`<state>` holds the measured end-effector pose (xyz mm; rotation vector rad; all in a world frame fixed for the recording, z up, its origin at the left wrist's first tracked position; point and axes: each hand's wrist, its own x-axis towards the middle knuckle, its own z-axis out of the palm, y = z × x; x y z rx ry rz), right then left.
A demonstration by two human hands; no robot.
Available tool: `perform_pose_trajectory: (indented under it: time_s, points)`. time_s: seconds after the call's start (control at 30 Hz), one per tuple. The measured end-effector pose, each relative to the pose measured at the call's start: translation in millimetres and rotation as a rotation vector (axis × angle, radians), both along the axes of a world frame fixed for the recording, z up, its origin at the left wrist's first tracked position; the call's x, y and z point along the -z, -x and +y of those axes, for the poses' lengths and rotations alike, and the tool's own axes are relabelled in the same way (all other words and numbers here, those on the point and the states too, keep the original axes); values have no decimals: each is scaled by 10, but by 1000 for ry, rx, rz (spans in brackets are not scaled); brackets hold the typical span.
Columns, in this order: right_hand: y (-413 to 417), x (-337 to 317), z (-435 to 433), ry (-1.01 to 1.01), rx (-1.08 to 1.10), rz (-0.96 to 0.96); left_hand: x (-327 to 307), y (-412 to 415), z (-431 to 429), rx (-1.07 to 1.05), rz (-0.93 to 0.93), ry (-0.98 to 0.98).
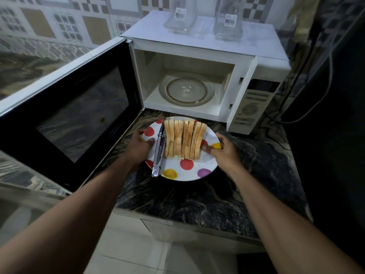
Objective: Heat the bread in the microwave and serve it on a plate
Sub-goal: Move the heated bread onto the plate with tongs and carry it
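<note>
A white plate (189, 171) with coloured dots sits on the dark marble counter in front of the microwave (254, 80). Several bread slices (183, 141) stand in a row on it, with metal tongs (159, 153) lying to their left. My left hand (141, 147) grips the plate's left rim, thumb on top. At the right rim my right hand (221, 149) grips the plate the same way. The microwave door (65, 107) hangs wide open to the left, and the glass turntable (186, 89) inside is bare.
Two clear glass jars (228, 18) stand on top of the microwave. A dark appliance and cables (316, 80) fill the right side. The counter's front edge (187, 216) runs below the plate, with a tiled wall behind.
</note>
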<state>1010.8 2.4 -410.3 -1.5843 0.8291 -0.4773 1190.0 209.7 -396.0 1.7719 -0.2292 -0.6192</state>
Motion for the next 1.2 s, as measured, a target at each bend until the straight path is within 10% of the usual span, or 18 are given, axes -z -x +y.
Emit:
perform_pose_trajectory:
  time_s: [1.2]
  points:
    - [949,-1229,1708,-11,-74,-232,-1212,539,1295,251,62,290]
